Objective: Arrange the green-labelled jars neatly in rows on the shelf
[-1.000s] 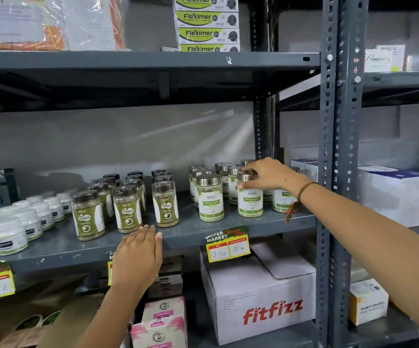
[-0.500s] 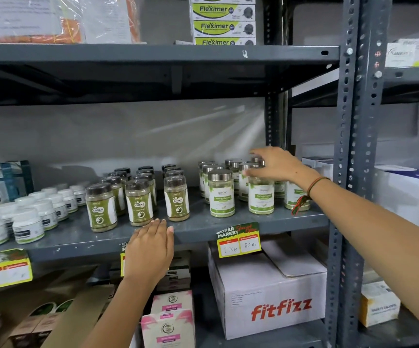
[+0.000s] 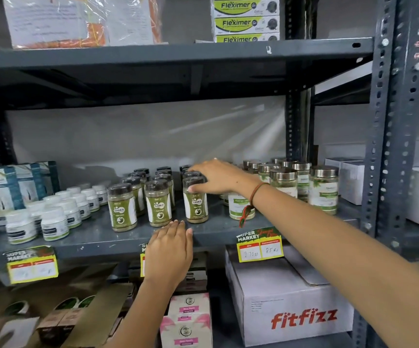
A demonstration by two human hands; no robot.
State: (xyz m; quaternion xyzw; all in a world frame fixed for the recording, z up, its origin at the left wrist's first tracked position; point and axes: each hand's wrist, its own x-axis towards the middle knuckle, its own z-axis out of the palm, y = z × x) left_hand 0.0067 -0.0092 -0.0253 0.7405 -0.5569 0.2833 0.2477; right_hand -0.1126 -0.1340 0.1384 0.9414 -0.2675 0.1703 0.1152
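Green-labelled jars with dark lids stand in three columns on the middle shelf; the front ones are the left jar, the middle jar and the right jar. My right hand lies over the lids of the right column, fingers spread, thumb against the front right jar's lid. My left hand rests flat on the shelf's front edge, just below the middle jar, holding nothing. My right forearm hides part of the silver-lidded jars with white and green labels, which stand to the right.
Small white tubs and blue boxes fill the shelf's left end. Yellow price tags hang on the front edge. A white Fitfizz carton and pink boxes sit below. A grey upright post stands at right.
My right hand has left the silver-lidded jars and moved left onto the dark-lidded jars' right column. My left hand has stayed on the shelf edge.
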